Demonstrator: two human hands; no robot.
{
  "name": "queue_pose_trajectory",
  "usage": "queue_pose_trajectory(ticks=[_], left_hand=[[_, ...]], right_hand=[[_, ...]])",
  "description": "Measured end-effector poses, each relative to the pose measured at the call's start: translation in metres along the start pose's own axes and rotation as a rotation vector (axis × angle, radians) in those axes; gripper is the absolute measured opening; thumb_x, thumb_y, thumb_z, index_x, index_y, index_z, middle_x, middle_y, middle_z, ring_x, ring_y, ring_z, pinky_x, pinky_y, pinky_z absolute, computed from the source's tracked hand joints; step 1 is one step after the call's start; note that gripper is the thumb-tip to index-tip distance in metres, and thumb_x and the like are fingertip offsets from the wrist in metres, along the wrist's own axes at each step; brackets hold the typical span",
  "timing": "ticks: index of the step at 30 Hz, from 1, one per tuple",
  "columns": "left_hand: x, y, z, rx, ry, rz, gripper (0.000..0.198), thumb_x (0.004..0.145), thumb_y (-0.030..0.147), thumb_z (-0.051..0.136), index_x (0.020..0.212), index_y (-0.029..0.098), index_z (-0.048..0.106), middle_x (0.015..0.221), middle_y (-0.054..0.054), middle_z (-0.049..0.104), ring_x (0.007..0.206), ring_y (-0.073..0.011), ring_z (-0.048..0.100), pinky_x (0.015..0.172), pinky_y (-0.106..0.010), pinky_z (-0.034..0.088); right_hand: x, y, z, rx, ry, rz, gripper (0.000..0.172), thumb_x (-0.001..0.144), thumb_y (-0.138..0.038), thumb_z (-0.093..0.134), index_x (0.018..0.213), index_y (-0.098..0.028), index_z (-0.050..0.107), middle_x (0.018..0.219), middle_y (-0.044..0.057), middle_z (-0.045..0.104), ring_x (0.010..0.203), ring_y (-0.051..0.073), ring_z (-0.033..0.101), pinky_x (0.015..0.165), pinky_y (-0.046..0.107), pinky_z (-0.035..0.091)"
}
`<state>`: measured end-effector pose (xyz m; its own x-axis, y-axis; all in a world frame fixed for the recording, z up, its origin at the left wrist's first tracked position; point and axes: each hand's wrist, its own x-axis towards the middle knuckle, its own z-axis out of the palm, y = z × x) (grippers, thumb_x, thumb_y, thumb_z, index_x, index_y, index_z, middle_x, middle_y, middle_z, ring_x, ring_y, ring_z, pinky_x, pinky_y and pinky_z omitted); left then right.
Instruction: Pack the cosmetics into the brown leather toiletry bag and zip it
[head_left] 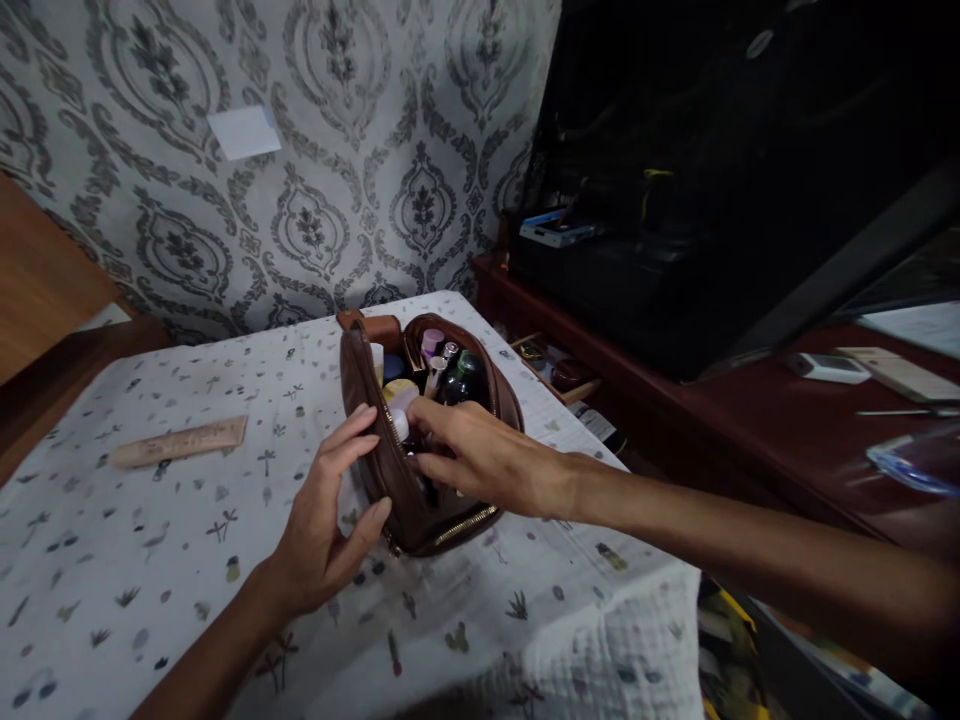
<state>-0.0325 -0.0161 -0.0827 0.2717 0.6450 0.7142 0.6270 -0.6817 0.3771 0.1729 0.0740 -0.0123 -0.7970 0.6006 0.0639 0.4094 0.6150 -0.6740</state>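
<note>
A brown zippered toiletry bag (420,525) stands unzipped on the table, packed with small bottles and jars. My left hand (322,515) rests against its left side, thumb and fingers apart, fingertips touching the rim. My right hand (487,455) reaches inside from the right, its fingers curled down among the contents. What they grip is hidden. Close to those fingertips is a white cap (400,425). Behind them I see a dark green bottle (466,378), a purple cap (433,342) and a yellow-lidded container (400,389).
A beige squeeze tube (180,442) lies on the patterned white cloth (187,540) to the left. At the right, a dark red desk (750,420) carries a large black screen (712,180). An open drawer (559,370) holding small items sits beside the table. Patterned wallpaper (322,180) covers the wall behind.
</note>
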Motion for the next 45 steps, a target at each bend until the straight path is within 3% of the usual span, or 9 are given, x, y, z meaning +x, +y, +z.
queue_pose_trajectory(ticks=[9,15,24,30,33,36,38,41,45], left_hand=[[0.002,0.001,-0.003,-0.004,-0.016,0.013,0.053,0.099,0.016,0.057,0.149,0.02,0.04,0.154,-0.019,0.047,0.151,-0.0264,0.042,0.121,-0.046,0.044],[0.003,0.001,-0.006,0.04,-0.033,0.028,0.052,0.099,0.017,0.057,0.149,0.02,0.04,0.154,-0.019,0.048,0.151,-0.0265,0.042,0.119,-0.045,0.045],[0.002,0.0,-0.011,0.081,-0.055,0.033,0.053,0.098,0.016,0.057,0.148,0.019,0.041,0.155,-0.019,0.047,0.151,-0.0257,0.042,0.12,-0.045,0.045],[0.0,-0.002,-0.012,0.077,-0.048,0.026,0.054,0.098,0.017,0.058,0.149,0.02,0.04,0.155,-0.019,0.047,0.15,-0.026,0.042,0.119,-0.045,0.045],[-0.001,-0.002,-0.014,0.065,-0.042,0.013,0.056,0.099,0.017,0.057,0.151,0.02,0.038,0.156,-0.019,0.046,0.151,-0.025,0.041,0.12,-0.044,0.045],[-0.006,-0.005,-0.02,0.097,-0.033,-0.024,0.054,0.1,0.019,0.057,0.151,0.023,0.038,0.157,-0.017,0.046,0.151,-0.0259,0.042,0.119,-0.044,0.046],[-0.014,-0.013,-0.028,0.16,-0.03,-0.074,0.051,0.101,0.023,0.056,0.15,0.025,0.04,0.157,-0.016,0.047,0.149,-0.0272,0.044,0.116,-0.046,0.048],[-0.029,-0.039,-0.046,0.302,-0.033,-0.195,0.044,0.103,0.033,0.052,0.146,0.026,0.045,0.155,-0.014,0.05,0.146,-0.0294,0.048,0.114,-0.049,0.048],[-0.045,-0.095,-0.08,0.564,-0.046,-0.391,0.049,0.104,0.049,0.041,0.14,0.017,0.05,0.154,-0.021,0.048,0.146,-0.0352,0.045,0.119,-0.056,0.04]], right_hand=[[-0.002,-0.005,-0.005,-0.058,0.008,0.007,0.002,0.095,-0.012,0.063,0.096,-0.014,0.064,0.074,-0.002,0.06,0.065,0.012,0.053,0.064,0.024,0.034],[-0.005,-0.008,-0.01,-0.076,0.009,0.027,0.01,0.098,-0.015,0.06,0.098,-0.012,0.07,0.071,-0.001,0.063,0.063,0.011,0.053,0.064,0.024,0.034],[-0.003,-0.013,-0.01,-0.043,0.005,0.076,0.024,0.097,-0.013,0.059,0.119,-0.01,0.069,0.07,-0.001,0.066,0.063,0.013,0.059,0.066,0.024,0.038],[-0.005,-0.01,-0.017,-0.02,0.109,0.037,0.017,0.1,-0.015,0.055,0.106,-0.013,0.071,0.066,-0.001,0.064,0.062,0.013,0.059,0.065,0.025,0.038],[-0.013,-0.011,-0.016,0.037,0.257,-0.046,0.019,0.102,-0.019,0.054,0.094,-0.014,0.07,0.066,-0.002,0.063,0.062,0.012,0.057,0.065,0.024,0.039],[-0.028,-0.013,-0.004,0.078,0.427,-0.203,0.028,0.104,-0.023,0.055,0.08,-0.015,0.066,0.069,-0.001,0.064,0.063,0.01,0.057,0.063,0.022,0.04],[-0.038,-0.015,0.013,0.09,0.45,-0.343,0.03,0.106,-0.028,0.057,0.08,-0.015,0.066,0.073,0.0,0.066,0.066,0.01,0.06,0.064,0.021,0.042],[-0.048,-0.017,0.049,-0.011,0.381,-0.548,0.04,0.107,-0.039,0.053,0.076,-0.017,0.065,0.069,0.0,0.063,0.06,0.01,0.057,0.058,0.024,0.04],[-0.045,-0.019,0.098,-0.146,0.191,-0.709,0.051,0.106,-0.051,0.051,0.068,-0.019,0.061,0.058,-0.002,0.051,0.049,0.011,0.043,0.049,0.03,0.028]])
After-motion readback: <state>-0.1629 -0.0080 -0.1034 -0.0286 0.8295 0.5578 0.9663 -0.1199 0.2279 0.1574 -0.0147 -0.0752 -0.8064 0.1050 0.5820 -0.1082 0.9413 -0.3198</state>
